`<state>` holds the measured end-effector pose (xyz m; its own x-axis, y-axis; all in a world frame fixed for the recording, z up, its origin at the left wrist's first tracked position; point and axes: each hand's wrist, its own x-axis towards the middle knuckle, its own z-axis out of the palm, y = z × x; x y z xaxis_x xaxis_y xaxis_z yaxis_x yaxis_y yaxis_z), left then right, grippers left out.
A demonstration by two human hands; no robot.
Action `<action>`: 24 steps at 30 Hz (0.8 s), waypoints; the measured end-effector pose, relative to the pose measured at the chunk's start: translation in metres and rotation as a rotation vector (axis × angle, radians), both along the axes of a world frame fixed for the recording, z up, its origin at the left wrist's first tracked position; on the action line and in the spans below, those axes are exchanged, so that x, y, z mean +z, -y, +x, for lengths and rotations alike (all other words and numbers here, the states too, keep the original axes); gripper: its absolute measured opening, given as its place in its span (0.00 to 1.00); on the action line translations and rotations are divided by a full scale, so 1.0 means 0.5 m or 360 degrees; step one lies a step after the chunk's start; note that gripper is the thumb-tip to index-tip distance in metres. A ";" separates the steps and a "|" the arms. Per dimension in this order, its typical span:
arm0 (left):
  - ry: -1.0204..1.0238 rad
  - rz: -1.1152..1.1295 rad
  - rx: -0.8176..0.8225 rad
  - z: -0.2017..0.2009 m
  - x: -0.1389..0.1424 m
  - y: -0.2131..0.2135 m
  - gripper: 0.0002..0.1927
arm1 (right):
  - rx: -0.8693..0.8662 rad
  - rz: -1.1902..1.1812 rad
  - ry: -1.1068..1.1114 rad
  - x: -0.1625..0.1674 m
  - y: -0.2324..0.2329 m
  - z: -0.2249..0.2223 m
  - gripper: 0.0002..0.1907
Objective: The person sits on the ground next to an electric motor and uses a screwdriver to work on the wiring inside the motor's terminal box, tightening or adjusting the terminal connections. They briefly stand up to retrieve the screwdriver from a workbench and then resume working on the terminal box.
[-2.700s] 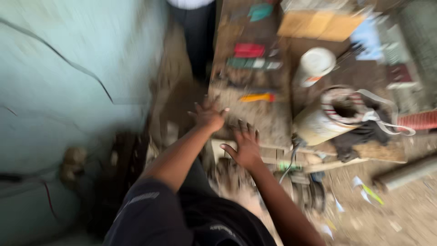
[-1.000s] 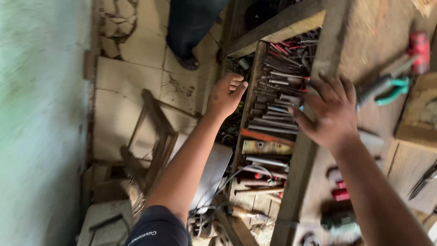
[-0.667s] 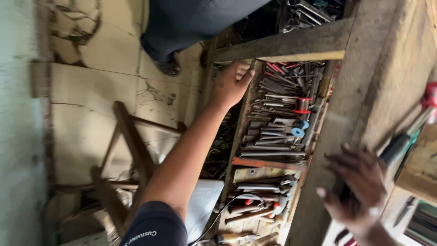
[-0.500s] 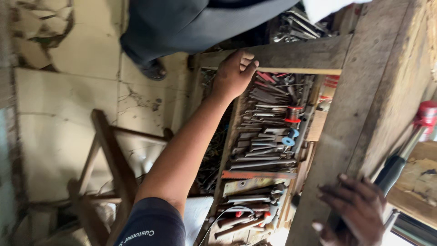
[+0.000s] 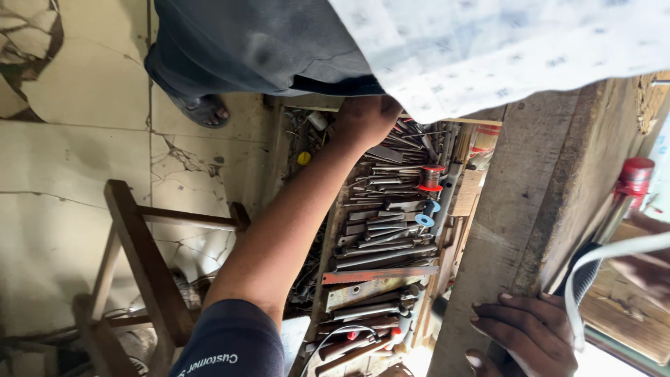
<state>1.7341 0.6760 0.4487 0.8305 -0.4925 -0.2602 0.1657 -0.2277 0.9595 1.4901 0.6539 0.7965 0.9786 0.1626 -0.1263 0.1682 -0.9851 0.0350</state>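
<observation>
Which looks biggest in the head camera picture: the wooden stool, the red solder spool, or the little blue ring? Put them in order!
1. wooden stool
2. red solder spool
3. little blue ring, only slightly smaller than the spool

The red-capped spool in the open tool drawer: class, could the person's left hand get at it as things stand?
Probably yes: the left hand is already in the tool drawer, and the red-capped spool lies uncovered on top.

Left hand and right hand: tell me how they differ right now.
The left hand reaches far out into the open tool drawer, arm stretched; the right hand stays close, lying on the wooden bench edge. The left hand's fingers are curled down among the metal tools; the right hand's fingers are spread flat on wood. Both are bare.
</observation>
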 end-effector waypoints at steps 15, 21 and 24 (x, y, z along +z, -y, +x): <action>0.0511 -0.0246 0.0549 -0.080 -0.010 -0.014 0.29 | -0.0108 -0.0019 0.0098 -0.008 -0.054 0.012 0.16; 0.0518 -0.0253 0.0614 -0.048 0.005 -0.002 0.26 | 0.0144 -0.0023 0.0010 0.002 0.021 -0.002 0.17; -0.0163 -0.0367 0.0017 0.001 0.000 0.043 0.25 | 0.0329 -0.0072 -0.0109 0.010 0.088 -0.035 0.15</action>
<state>1.7343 0.6544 0.4488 0.8111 -0.5400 -0.2249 0.2658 -0.0022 0.9640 1.4727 0.6101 0.8015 0.9140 0.3513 -0.2029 0.3697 -0.9272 0.0601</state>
